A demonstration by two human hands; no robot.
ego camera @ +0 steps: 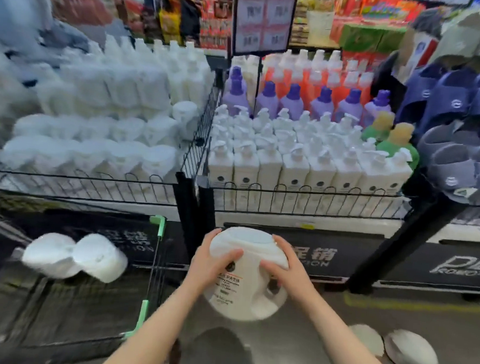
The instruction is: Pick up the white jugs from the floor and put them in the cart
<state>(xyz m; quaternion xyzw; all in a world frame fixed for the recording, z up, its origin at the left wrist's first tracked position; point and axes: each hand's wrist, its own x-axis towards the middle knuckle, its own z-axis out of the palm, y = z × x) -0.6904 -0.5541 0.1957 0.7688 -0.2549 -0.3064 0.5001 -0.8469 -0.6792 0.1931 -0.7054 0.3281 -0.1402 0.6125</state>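
Note:
I hold a white jug (237, 300) with a printed label in mid-air, above the floor and just right of the cart. My left hand (214, 260) grips its upper left side and my right hand (281, 267) grips its upper right side near the handle. The wire cart (146, 311) with green corner trim stands at the lower left, and two white jugs (74, 256) lie inside it. Two more white jugs (411, 351) sit on the floor at the lower right.
Black wire display bins (195, 162) straight ahead hold rows of white pump bottles (296, 168), purple and orange bottles and packed white jugs. A rack of blue slippers (459, 111) hangs at the right. A black sign post (257, 84) rises between the bins. Grey floor lies underfoot.

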